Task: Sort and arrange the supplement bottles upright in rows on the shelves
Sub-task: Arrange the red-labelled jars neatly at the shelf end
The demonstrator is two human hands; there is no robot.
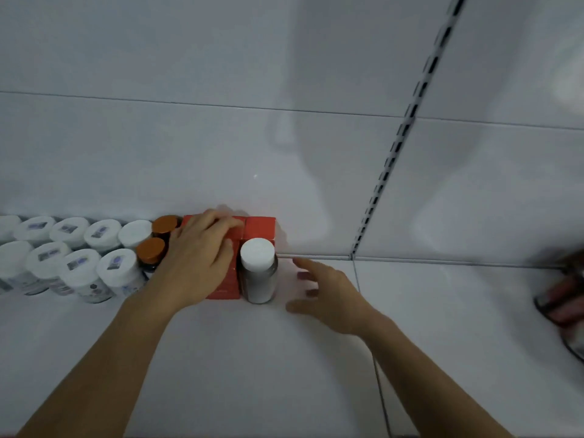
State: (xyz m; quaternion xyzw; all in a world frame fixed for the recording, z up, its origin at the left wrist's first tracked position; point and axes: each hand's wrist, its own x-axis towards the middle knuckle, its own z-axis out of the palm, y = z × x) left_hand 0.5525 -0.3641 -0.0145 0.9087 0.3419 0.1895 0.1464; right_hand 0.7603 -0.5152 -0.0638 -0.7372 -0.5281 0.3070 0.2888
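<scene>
On the white shelf (pixel 252 358), several white-capped bottles (pixel 79 270) stand upright in two rows at the left. Two orange-capped bottles (pixel 151 249) follow them. Red boxes (pixel 260 227) stand beside those, against the back wall. My left hand (pixel 202 257) rests flat on the top of the red boxes, fingers straight. A white-capped bottle (pixel 257 270) stands upright just right of the front red box. My right hand (pixel 325 289) hovers open a little to the right of that bottle, not touching it.
A slotted metal upright (pixel 407 121) runs up the back wall at a joint between shelf sections. At the far right edge another person's hand (pixel 565 298) holds a dark round object, blurred. Bare shelf lies to the right of the bottles.
</scene>
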